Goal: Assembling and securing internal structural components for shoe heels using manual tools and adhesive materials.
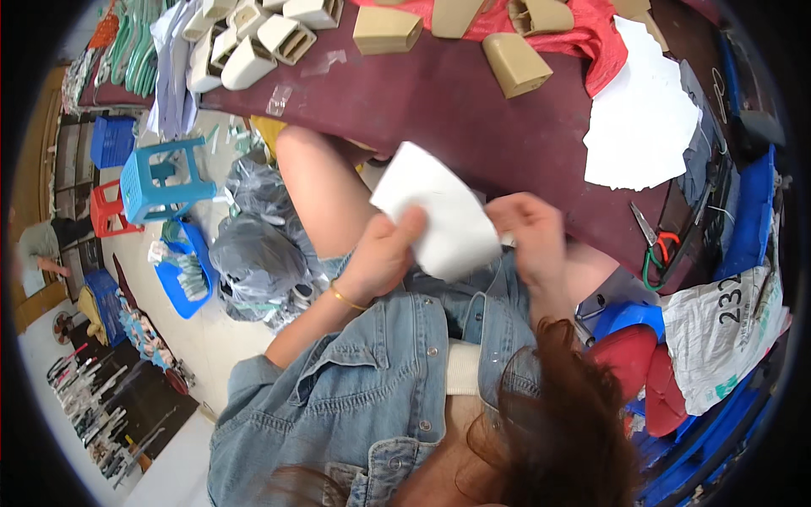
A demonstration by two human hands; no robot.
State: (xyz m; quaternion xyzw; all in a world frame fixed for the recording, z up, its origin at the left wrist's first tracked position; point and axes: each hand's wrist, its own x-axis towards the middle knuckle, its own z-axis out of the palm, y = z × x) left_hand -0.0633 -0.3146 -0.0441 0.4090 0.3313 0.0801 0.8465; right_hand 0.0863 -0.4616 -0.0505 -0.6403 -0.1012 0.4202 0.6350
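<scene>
My left hand (387, 253) grips a white curved sheet-like piece (443, 211) over my lap, with the thumb lying on top of it. The piece tapers at its upper end and looks smooth and bendable. At its right edge is my right hand (534, 232), slightly blurred, with curled fingers pinched together. A tiny pale bit shows by those fingertips; what it is I cannot make out.
Ahead is a dark red table (422, 93) bearing tan hollow blocks (515, 66), off-white hollow blocks (287, 38), a red cloth (604, 51), white sheets (642, 110) and scissors (649, 241). Grey plastic bags (258, 253) and a blue stool (165, 182) stand left.
</scene>
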